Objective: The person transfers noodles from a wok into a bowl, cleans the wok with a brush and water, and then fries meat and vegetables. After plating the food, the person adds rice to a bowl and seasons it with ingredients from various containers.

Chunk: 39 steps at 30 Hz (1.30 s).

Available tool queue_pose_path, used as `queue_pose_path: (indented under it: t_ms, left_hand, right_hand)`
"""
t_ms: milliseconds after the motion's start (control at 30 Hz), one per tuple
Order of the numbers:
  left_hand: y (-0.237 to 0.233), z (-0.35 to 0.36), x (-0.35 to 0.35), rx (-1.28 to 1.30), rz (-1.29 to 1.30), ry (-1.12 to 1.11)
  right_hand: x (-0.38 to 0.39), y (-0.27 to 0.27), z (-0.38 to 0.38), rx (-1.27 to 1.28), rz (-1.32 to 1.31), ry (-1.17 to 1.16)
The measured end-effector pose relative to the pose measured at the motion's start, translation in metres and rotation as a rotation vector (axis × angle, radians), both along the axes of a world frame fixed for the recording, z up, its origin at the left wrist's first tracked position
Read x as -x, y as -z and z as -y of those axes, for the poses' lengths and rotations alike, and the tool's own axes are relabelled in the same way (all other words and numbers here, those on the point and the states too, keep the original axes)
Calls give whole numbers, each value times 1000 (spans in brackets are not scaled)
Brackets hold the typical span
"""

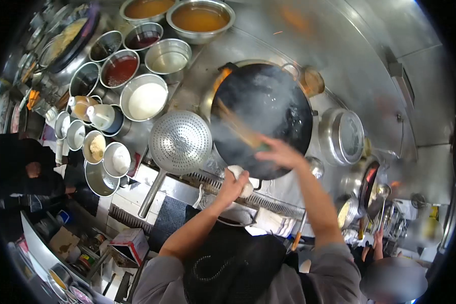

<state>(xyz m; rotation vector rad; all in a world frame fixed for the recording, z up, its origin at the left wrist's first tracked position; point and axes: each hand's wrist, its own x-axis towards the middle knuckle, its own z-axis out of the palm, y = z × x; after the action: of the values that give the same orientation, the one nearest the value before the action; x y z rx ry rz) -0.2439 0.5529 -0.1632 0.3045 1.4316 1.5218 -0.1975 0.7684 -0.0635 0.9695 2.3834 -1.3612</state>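
At the bottom centre of the frame the person's grey sleeves point(334, 268) are showing on either side of a dark apron. Just below centre, the left hand point(231, 186) is gripping a white cloth point(247, 188), fingers pressed tight around it, at the near rim of the wok point(278, 101). A little up and to the right, the right hand point(281, 152) is holding the end of a long tan stick point(237, 127) with its fingers wrapped round it. The stick is slanting up-left into the dark, steaming wok and is blurred. Left of the wok, a perforated strainer point(180, 142) is lying on the steel bench point(258, 40). Further to the upper left, metal bowls are standing close together, among them a bowl of white liquid point(147, 100) and a bowl of red sauce point(120, 70). At the top centre, a basin of orange broth point(200, 17) is sitting farthest away.
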Motion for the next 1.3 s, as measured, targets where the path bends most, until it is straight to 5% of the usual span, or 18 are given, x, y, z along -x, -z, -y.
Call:
queue_pose_path:
  t_ms: [33,133,233,300,367,433,500,567,633,700,767,833,900,967,1000,1133,1200,1300]
  left_hand:
    - [-6,0,4,-2,156,-5]
    - [-2,-7,7,-7,284,-28]
    - [15,-12,8,26,145,-49]
    - [9,4,10,120,162,1]
    - [-32,15,19,151,184,20]
    - [-43,24,15,118,266,14]
    - [-31,24,7,-3,424,78]
    - [-11,13,-7,7,236,96]
    - [-21,1,-15,36,94,32]
    - [-30,2,-17,49,34,56]
    - [-23,-2,-9,49,-36,89]
    - [-1,6,-8,56,56,24]
    - [-15,22,11,78,118,69]
    - [-38,41,31,108,237,43]
    - [-44,53,39,110,286,-22]
    - [-28,122,73,42,25,-86]
    - [-18,151,89,153,-97,17]
    - [-10,168,97,170,-142,38]
  right_hand:
    - [-11,-47,-22,186,265,80]
    - [-30,-9,-19,-201,186,484]
    - [-35,-26,32,365,156,95]
    - [-68,-52,-15,445,384,-146]
    - [-106,-72,-91,-4,542,-90]
    - [-108,-87,-112,-832,524,205]
    - [-77,-68,-104,-806,-278,780]
    - [-19,-21,-86,-1210,-786,964]
    - [16,22,-53,-1133,-622,742]
    - [38,-9,12,55,27,353]
    - [6,-12,41,186,-83,-86]
    - [-39,-57,2,415,235,-284]
    - [-84,-64,-58,236,509,-78]
    - [-120,-34,-81,-566,232,289]
    - [-121,-28,-78,-577,223,287]
    - [-132,-31,19,-585,-493,1126]
    - [-168,-1,65,-801,-504,1088]
    - [-214,35,154,-738,-318,964]
